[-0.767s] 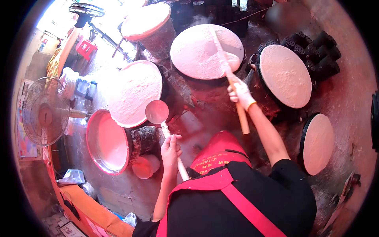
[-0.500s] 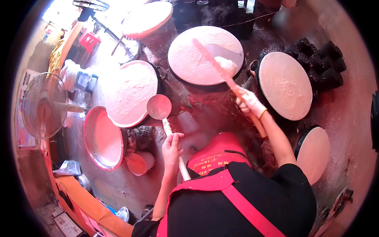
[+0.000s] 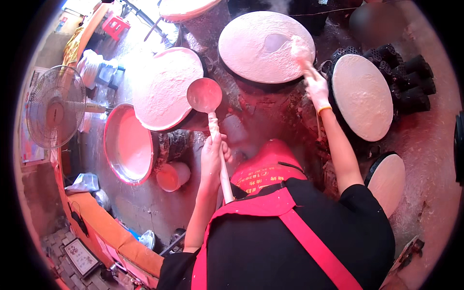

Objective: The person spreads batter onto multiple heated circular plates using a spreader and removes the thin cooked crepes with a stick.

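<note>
Left bare hand (image 3: 213, 152): upright, fingers curled inward in a firm grip, knuckles forward. Left forearm (image 3: 199, 212), bare below the short black sleeve, slopes up and slightly rightward behind that hand. Right hand (image 3: 316, 87), whitish over its back and fingers: well ahead and to the right of the left, fingers gripping, digits blurred. Right wrist (image 3: 324, 109) carries a narrow yellow band. Right forearm (image 3: 340, 154), bare, reaches forward and leftward behind its hand.

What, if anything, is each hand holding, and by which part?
Left hand: the ladle, gripped partway along its pale handle, below the bowl. Gloved right hand: too blurred to tell what it holds.
</note>
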`<state>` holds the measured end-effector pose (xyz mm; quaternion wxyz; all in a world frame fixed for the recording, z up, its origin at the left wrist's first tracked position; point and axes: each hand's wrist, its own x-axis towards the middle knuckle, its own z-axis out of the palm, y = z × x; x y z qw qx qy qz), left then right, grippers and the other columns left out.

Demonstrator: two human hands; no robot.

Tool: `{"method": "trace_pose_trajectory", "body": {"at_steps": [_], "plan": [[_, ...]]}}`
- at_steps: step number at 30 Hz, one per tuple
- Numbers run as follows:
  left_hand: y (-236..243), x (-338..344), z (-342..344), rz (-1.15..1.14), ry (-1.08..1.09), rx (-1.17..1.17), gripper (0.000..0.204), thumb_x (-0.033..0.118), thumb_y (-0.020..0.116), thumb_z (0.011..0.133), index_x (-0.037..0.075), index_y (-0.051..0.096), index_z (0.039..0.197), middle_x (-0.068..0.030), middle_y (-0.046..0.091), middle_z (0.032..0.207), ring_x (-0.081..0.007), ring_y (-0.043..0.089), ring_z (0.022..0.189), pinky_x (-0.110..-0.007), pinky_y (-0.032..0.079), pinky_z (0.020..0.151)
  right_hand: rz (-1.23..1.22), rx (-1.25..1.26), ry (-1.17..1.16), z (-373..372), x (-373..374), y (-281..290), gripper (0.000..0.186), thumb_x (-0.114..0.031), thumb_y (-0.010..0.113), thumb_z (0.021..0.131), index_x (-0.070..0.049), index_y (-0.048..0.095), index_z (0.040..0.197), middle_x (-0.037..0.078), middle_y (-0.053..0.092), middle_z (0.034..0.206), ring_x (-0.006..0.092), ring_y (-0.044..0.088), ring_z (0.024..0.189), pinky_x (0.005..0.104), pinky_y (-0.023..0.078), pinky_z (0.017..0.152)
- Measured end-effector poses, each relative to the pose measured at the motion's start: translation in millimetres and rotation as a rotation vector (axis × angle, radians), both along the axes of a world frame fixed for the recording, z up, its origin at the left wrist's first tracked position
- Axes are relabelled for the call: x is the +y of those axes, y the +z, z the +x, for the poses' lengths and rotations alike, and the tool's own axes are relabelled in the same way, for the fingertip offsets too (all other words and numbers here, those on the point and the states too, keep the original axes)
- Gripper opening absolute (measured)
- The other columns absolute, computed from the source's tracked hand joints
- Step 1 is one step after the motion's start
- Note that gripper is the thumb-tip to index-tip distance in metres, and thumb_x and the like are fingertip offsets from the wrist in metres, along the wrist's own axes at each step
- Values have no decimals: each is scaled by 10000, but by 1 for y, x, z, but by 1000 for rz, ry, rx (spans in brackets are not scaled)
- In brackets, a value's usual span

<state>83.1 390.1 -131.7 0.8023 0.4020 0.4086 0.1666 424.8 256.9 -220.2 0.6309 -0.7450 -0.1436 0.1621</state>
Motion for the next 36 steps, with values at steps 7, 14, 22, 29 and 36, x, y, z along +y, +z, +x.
{"method": "trace_pose_trajectory", "body": {"at_steps": [7,14,22,29,36], "plan": [[6,18,-6,-179,-130,-56,175,186,548,965,38,509,1051,-6,482,779,-39,393,566,-156,309,418,70,376,-132,-69,50,7,376,-227,549,957,-258,519,1330,-43,404,559,63,330,364,239,299,317],[5,25,-8,-176,-175,31,169,145,546,949,50,496,1080,-2,476,785,-24,371,539,-148,276,413,295,501,-299,-75,-2,8,374,-234,520,964,-259,520,1336,-67,383,522,60,309,323,229,281,294],[3,29,-2,-221,-312,27,109,134,532,955,71,446,978,2,445,755,-31,374,534,-161,291,412,147,374,-153,-44,27,15,335,-153,514,954,-166,559,1285,-46,442,570,60,360,361,234,302,310],[-13,53,37,-58,-402,46,137,162,539,946,81,437,906,25,440,725,-37,401,535,-174,311,419,51,361,88,-71,-17,11,331,-189,535,958,-153,577,1284,-99,455,669,14,314,419,195,236,345],[-68,106,156,457,-456,165,121,115,544,900,39,451,892,-21,494,654,-114,498,493,-247,423,421,229,250,-342,-132,-48,-37,382,-109,589,931,-126,553,1311,-81,564,762,7,377,442,161,291,361]]}}
